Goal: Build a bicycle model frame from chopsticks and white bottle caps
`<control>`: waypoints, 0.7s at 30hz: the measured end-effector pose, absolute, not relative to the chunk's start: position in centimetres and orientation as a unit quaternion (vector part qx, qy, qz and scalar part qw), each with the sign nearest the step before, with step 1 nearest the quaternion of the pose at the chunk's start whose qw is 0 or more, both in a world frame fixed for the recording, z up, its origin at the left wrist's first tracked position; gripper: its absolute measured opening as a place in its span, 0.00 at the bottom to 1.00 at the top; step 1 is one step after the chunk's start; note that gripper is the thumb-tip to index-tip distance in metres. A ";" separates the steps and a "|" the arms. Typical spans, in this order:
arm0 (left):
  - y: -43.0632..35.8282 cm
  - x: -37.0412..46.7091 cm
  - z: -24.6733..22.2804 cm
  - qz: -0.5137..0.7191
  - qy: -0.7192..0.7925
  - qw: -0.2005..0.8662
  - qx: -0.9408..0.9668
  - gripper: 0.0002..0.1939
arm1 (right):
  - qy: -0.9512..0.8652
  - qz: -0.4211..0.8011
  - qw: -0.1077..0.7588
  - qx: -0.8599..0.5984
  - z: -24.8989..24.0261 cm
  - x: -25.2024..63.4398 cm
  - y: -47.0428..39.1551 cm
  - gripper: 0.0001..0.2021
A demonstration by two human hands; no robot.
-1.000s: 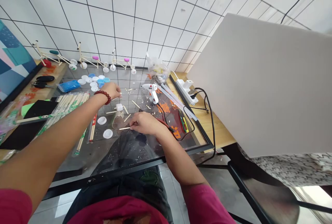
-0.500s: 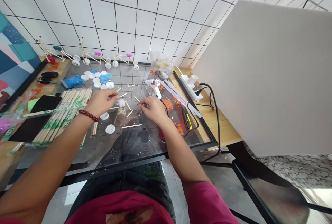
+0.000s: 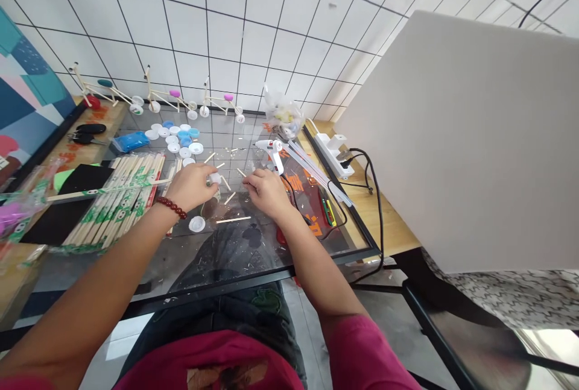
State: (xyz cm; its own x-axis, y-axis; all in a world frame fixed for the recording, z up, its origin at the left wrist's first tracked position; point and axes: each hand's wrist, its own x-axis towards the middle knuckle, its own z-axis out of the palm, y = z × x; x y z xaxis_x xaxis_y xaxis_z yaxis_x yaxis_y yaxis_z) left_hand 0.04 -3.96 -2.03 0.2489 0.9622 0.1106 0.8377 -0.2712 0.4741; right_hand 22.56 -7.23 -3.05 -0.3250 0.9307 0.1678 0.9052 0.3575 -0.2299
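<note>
My left hand (image 3: 192, 186), with a red bead bracelet at the wrist, has its thumb and fingers closed about a small white block (image 3: 215, 179). A clear roll-like thing (image 3: 210, 207) lies just below this hand, partly hidden. In a pinch between its thumb and forefinger, my right hand (image 3: 268, 192) holds a short wooden stick (image 3: 241, 173). Other cut stick pieces (image 3: 230, 198) lie between the hands, and a longer stick (image 3: 233, 219) lies nearer to me. One white bottle cap (image 3: 196, 224) rests below my left hand.
Blue and white caps (image 3: 172, 140) lie behind my left hand, beside a blue packet (image 3: 131, 141). Packaged chopsticks (image 3: 120, 203) are at left. A glue gun (image 3: 271, 152), glue sticks (image 3: 319, 173), a cutter (image 3: 327, 208) and a power strip (image 3: 333, 154) are at right. Small stick tricycles (image 3: 165, 94) line the wall.
My left hand has moved right and slightly toward me, from above the stick pieces to the white block. My right hand stays nearly in place with its stick. The view has shifted slightly.
</note>
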 end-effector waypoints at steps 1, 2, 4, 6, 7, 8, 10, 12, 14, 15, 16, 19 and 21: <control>-4.0 -0.1 -1.8 0.236 0.591 0.191 0.747 0.24 | -0.812 0.045 0.134 -0.567 -3.0 22.6 -7.2 0.13; -4.1 -0.2 -1.5 0.283 0.600 0.231 0.711 0.26 | -0.811 0.043 0.132 -0.569 -2.9 22.7 -7.2 0.13; -4.1 -0.4 -1.0 0.385 0.607 0.329 0.612 0.28 | -0.806 0.036 0.125 -0.578 -2.6 22.9 -7.3 0.13; -4.2 -0.7 -0.5 0.467 0.584 0.435 0.501 0.26 | -0.792 0.029 0.110 -0.600 -2.2 23.3 -7.3 0.12; -4.2 -0.8 -0.4 0.493 0.565 0.487 0.449 0.22 | -0.784 0.028 0.103 -0.611 -2.0 23.5 -7.4 0.11; -4.2 -0.8 -0.2 0.509 0.544 0.532 0.403 0.19 | -0.777 0.027 0.100 -0.621 -1.7 23.7 -7.5 0.11; -4.4 -0.9 -0.1 0.515 0.508 0.603 0.336 0.13 | -0.765 0.030 0.107 -0.634 -1.2 24.3 -7.6 0.10; -4.5 -0.9 0.0 0.516 0.486 0.637 0.301 0.10 | -0.748 0.039 0.115 -0.653 -0.8 25.1 -7.8 0.09; -4.6 -0.8 0.0 0.522 0.471 0.652 0.285 0.11 | -0.715 0.056 0.108 -0.688 -0.6 26.0 -7.8 0.08; -4.6 -0.7 -0.1 0.525 0.464 0.656 0.280 0.12 | -0.694 0.064 0.102 -0.710 -0.6 26.4 -7.8 0.09; -4.6 -0.7 -0.1 0.529 0.458 0.659 0.275 0.12 | -0.669 0.069 0.102 -0.733 -0.7 26.8 -7.6 0.09; -4.6 -0.4 -0.5 0.536 0.444 0.667 0.265 0.13 | -0.596 0.062 0.150 -0.786 -1.5 27.8 -6.5 0.13; -4.4 -0.3 -0.8 0.535 0.437 0.674 0.261 0.13 | -0.572 0.055 0.198 -0.794 -2.3 28.1 -5.2 0.23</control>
State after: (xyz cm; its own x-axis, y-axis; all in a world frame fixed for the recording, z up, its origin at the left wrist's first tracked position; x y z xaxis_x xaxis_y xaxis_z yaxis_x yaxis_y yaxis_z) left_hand -0.29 -4.45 -0.78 0.0445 0.9499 -0.3093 -0.4930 0.2902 0.8202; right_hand 28.14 -5.16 -2.26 0.3390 0.9305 0.1386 0.8870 -0.2670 -0.3767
